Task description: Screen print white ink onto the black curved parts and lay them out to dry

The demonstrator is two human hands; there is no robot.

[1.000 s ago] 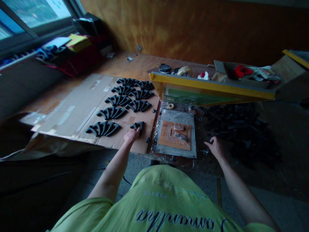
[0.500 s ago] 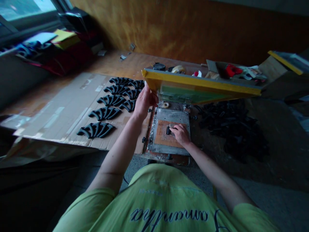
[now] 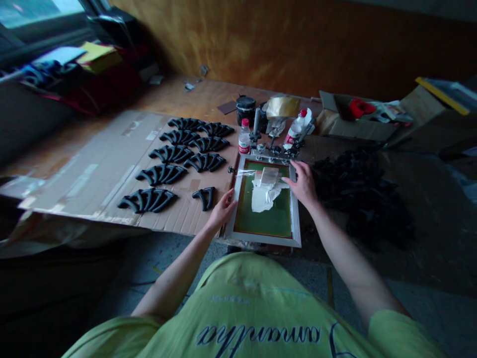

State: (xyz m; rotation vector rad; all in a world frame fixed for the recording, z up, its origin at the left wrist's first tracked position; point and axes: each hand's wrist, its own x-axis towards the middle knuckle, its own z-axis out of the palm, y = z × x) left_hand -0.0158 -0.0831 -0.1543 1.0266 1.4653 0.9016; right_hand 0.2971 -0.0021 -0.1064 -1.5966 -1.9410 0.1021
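A screen printing frame [image 3: 296, 223] with green mesh lies flat in front of me. On its mesh rests a wooden-handled squeegee [image 3: 270, 175] in a patch of white ink [image 3: 264, 197]. My left hand [image 3: 222, 210] is at the frame's left edge, fingers slightly apart; whether they touch it I cannot tell. Over the frame's upper right side, my right hand [image 3: 302, 183] is open, thumb and fingers spread close to the squeegee. What lies under the frame is hidden. Left of it, a short group of curved black parts [image 3: 204, 198] lies on cardboard.
More black parts stand in rows [image 3: 156, 200] on the cardboard [image 3: 93, 169]. A dark heap of parts [image 3: 365, 199] lies to the right. Behind the frame are hinge clamps [image 3: 274, 150], two red-capped bottles [image 3: 244, 136] and a black tub [image 3: 245, 109]. An open carton [image 3: 357, 130] stands back right.
The raised screen frame has come down flat. My left hand has moved down along its left side. My right hand has left the black part on the base and moved up and right.
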